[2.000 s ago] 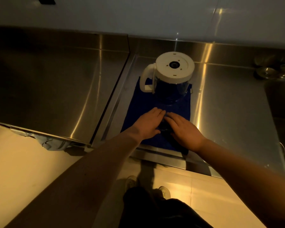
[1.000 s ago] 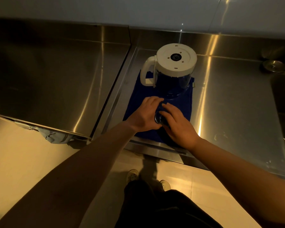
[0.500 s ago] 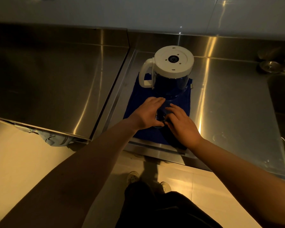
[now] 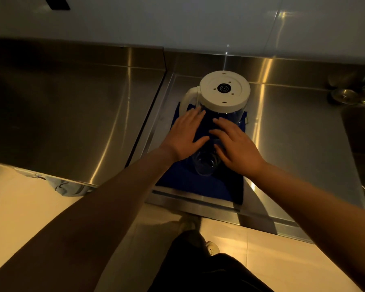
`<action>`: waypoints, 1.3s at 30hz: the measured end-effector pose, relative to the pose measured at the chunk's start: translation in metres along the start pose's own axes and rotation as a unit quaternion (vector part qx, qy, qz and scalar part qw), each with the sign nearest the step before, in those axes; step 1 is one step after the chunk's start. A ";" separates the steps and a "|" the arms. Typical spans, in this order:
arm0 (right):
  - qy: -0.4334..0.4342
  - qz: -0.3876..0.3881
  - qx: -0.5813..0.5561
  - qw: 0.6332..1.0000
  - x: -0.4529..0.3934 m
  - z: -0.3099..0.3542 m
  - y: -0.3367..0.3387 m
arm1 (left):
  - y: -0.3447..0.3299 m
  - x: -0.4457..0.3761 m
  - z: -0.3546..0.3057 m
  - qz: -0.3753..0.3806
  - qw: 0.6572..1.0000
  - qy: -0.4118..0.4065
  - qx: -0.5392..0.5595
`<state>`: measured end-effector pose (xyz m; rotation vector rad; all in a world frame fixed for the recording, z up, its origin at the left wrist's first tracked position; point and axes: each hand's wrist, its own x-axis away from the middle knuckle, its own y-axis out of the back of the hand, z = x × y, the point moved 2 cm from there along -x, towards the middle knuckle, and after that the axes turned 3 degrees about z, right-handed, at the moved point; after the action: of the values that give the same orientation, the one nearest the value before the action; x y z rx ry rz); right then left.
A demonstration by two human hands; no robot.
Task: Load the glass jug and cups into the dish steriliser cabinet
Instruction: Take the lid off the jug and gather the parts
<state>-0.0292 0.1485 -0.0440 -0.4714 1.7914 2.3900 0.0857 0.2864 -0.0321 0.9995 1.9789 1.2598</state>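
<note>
Stainless steel fills most of what we see: a dim desk [image 4: 293, 144] running across the middle of the frame, below a pale tiled wall [image 4: 177, 22]. Near the centre, a blue cloth [image 4: 190, 184] lies on it, and on the cloth stands the glass jug [image 4: 223, 102], upside down, its white base up and white handle toward the left. Just below it in the frame sits a clear cup [image 4: 204, 165], also on the cloth. Our left hand [image 4: 185, 135] and right hand [image 4: 236, 146] hover over the cloth with fingers straight and spread, gripping nothing, fingertips reaching the jug's wall; whether they touch it we cannot tell. We can read no writing anywhere. More glassware [image 4: 354, 95] stands at the right edge.
</note>
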 end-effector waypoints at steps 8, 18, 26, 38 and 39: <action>-0.134 0.057 0.086 0.986 -0.073 -0.018 0.005 | 0.020 -0.052 0.020 -0.018 0.997 0.062 -0.032; -0.169 0.027 0.095 0.981 -0.078 -0.024 -0.003 | 0.006 -0.072 0.050 -0.008 1.000 -0.005 0.010; -0.162 0.041 0.097 0.981 -0.084 -0.024 -0.002 | 0.000 -0.077 0.050 -0.070 0.992 0.018 0.105; -0.118 0.053 0.064 0.989 -0.089 -0.028 -0.001 | 0.001 -0.083 0.047 -0.095 0.984 0.065 0.136; -0.112 0.039 0.051 0.992 -0.088 -0.029 0.002 | 0.005 -0.083 0.044 -0.097 0.984 0.056 0.141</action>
<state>0.0587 0.1288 -0.0216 -0.1175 1.8503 2.2792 0.1679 0.2398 -0.0379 0.8524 2.3265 0.9666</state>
